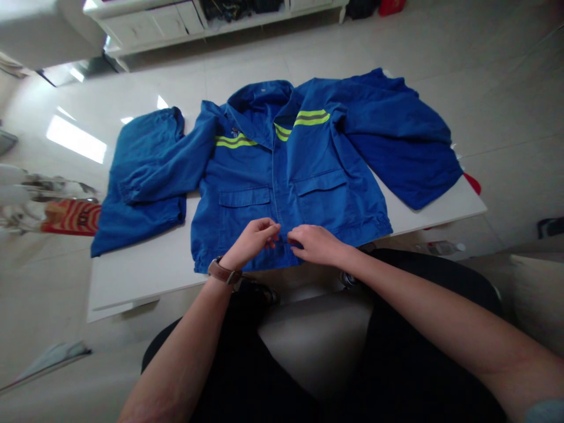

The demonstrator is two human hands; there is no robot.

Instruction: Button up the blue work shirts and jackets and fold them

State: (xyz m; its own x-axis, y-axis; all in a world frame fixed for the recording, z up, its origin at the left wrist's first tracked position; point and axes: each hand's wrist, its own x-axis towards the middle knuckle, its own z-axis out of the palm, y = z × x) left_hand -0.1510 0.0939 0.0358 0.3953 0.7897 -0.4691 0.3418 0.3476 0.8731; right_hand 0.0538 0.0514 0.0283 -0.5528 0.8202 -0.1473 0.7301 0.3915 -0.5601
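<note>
A blue work jacket (304, 170) with yellow-green reflective stripes lies front side up on a white table (145, 270), sleeves spread to both sides. My left hand (251, 239), with a brown watch at the wrist, pinches the jacket's front closure at the bottom hem. My right hand (315, 244) pinches the same spot from the other side, fingers closed on the fabric. The two hands nearly touch at the hem's middle. A second blue garment (141, 194) lies folded under the left sleeve.
The table's near edge runs just in front of my legs in black trousers. A white cabinet (176, 20) stands at the back. A red patterned object (73, 216) sits on the floor at left, a plastic bottle (443, 247) on the floor at right.
</note>
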